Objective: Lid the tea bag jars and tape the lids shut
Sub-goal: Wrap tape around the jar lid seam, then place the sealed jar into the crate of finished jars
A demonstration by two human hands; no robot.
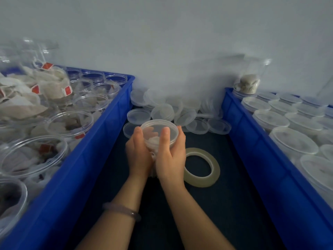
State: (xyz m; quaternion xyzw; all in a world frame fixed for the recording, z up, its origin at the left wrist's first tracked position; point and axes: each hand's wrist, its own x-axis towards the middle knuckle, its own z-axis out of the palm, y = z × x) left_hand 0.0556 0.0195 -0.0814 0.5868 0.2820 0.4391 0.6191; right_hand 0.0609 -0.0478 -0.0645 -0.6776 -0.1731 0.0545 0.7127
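A clear plastic jar (153, 141) with tea bags inside stands on the dark table between the two crates. A translucent lid (159, 128) sits on its top. My left hand (137, 152) grips the jar's left side, thumb up against the lid's rim. My right hand (171, 152) grips the right side, thumb on the lid's near edge and fingers wrapped round the far side. A roll of clear tape (201, 168) lies flat on the table just right of my right hand.
A blue crate (100, 127) on the left holds several open jars of tea bags. Another blue crate (252, 141) on the right holds several lidded jars. A heap of loose lids (173, 109) lies against the white wall behind the jar.
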